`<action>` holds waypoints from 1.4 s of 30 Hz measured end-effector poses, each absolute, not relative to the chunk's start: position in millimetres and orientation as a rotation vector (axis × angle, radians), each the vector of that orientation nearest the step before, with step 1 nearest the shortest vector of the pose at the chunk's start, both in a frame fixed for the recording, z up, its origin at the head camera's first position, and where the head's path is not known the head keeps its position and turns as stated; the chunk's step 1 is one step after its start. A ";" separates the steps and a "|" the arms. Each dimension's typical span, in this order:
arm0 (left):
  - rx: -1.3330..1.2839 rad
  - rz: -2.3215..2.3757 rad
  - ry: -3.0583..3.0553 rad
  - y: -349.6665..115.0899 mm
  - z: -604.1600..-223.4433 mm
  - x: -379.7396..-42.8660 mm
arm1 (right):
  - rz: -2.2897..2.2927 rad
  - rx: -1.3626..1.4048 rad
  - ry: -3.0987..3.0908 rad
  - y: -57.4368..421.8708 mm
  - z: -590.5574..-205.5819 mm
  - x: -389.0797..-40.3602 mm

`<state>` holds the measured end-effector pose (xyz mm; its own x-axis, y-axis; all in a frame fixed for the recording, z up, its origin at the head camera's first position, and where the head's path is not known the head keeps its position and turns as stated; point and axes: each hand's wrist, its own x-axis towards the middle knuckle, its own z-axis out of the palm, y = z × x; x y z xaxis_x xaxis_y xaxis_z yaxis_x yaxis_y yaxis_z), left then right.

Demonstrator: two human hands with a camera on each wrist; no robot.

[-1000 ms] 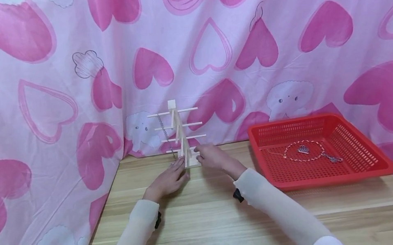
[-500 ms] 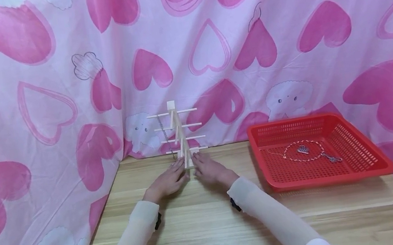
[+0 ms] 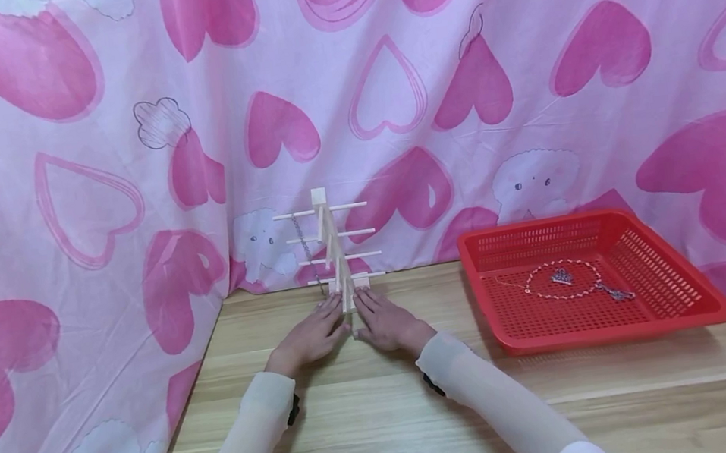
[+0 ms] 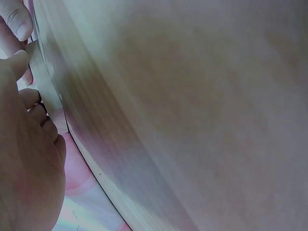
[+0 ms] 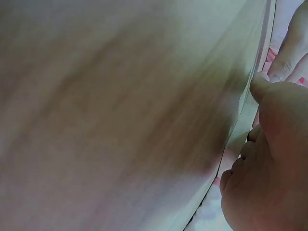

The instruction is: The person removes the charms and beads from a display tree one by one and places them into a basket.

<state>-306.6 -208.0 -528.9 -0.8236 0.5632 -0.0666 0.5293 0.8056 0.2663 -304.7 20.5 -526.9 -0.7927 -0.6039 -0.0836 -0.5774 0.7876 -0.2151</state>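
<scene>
In the head view, both forearms, in pale sleeves [image 3: 243,445], reached forward and converged on a wooden stand [image 3: 332,242] upright at the back of the bench [image 3: 375,424]. The left hand [image 3: 308,335] and right hand [image 3: 388,321] lay palms down, fingers extended and touching either side of its base, gripping nothing. A chain [image 3: 304,243] hung from the top peg; a red basket [image 3: 675,269] at right held jewelry [image 3: 561,277]. In the left wrist view, the left hand's thumb pointed toward the other hand. In the right wrist view, the right hand's thumb overlapped the other hand.
</scene>
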 end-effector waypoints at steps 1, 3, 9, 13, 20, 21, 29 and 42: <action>0.865 0.354 2.849 -208.0 -528.7 -306.6 | -0.263 -0.943 2.829 20.5 -527.9 -305.2; 0.873 0.369 2.850 -207.8 -528.4 -306.4 | -0.271 -0.943 2.827 20.9 -529.5 -306.0; 0.859 0.395 2.848 -206.5 -528.7 -306.8 | -0.272 -0.957 2.834 22.0 -533.9 -309.2; 0.836 0.483 2.841 -206.3 -528.4 -306.7 | -0.269 -0.947 2.831 22.2 -537.6 -309.9; 0.726 0.729 2.945 -210.9 -517.9 -309.6 | -0.295 -0.940 2.820 22.2 -533.8 -306.8; 0.703 0.763 2.975 -211.5 -515.1 -311.2 | -0.301 -0.939 2.821 22.1 -532.4 -306.0; 0.654 1.097 3.185 -212.8 -480.0 -324.3 | -0.334 -0.903 2.810 21.6 -530.5 -303.8; 0.514 1.481 3.403 -211.4 -428.1 -338.4 | -0.309 -0.923 2.820 21.3 -533.9 -306.4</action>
<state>-338.4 -211.4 -428.1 -0.7879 0.0024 0.6158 0.4521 0.6812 0.5759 -306.4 21.3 -533.9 -0.7971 -0.5979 -0.0852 -0.5652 0.7882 -0.2436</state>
